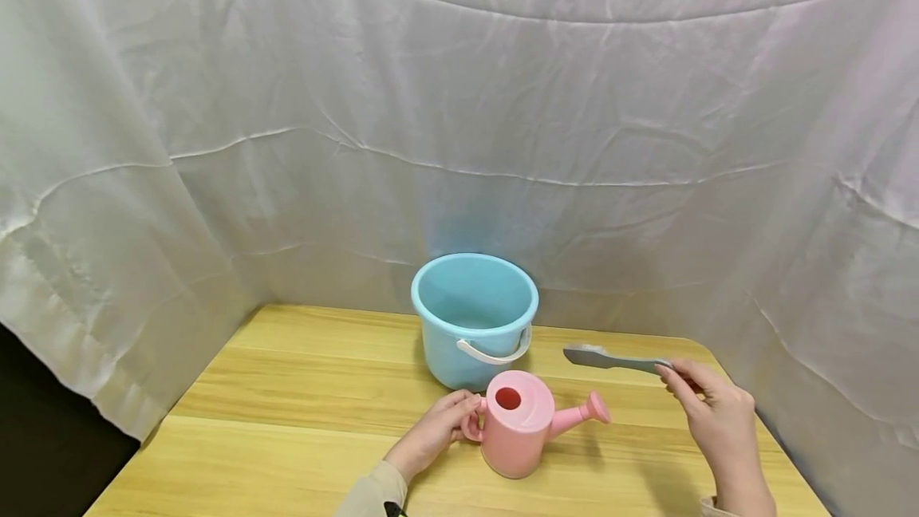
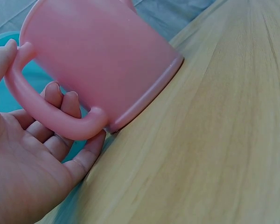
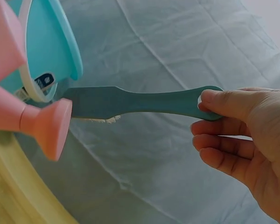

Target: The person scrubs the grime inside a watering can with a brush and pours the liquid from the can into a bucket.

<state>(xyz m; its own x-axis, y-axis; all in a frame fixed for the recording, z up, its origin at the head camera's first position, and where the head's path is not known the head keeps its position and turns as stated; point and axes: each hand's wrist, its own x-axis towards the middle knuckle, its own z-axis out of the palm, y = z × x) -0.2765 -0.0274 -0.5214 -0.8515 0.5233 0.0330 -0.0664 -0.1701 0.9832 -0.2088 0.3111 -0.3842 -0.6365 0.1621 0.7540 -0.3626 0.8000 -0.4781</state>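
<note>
A pink watering can (image 1: 515, 433) stands on the wooden table, its spout pointing right. My left hand (image 1: 439, 429) holds its handle (image 2: 56, 114), with the thumb at the top and fingertips showing through the loop. Off to the right, my right hand (image 1: 718, 405) pinches the end of a grey-green brush (image 3: 144, 101) between thumb and fingers. The brush is held level above the table, and pale bristles (image 3: 105, 120) show along one edge of its head. Behind the can is a light blue bucket (image 1: 445, 353) with a white handle (image 1: 495, 356) hanging at its front.
The wooden table (image 1: 287, 397) has rounded far corners. Pale grey cloth (image 1: 502, 102) hangs behind it and along both sides, close to the bucket's back. A dark area (image 1: 50, 429) lies beyond the table's left edge.
</note>
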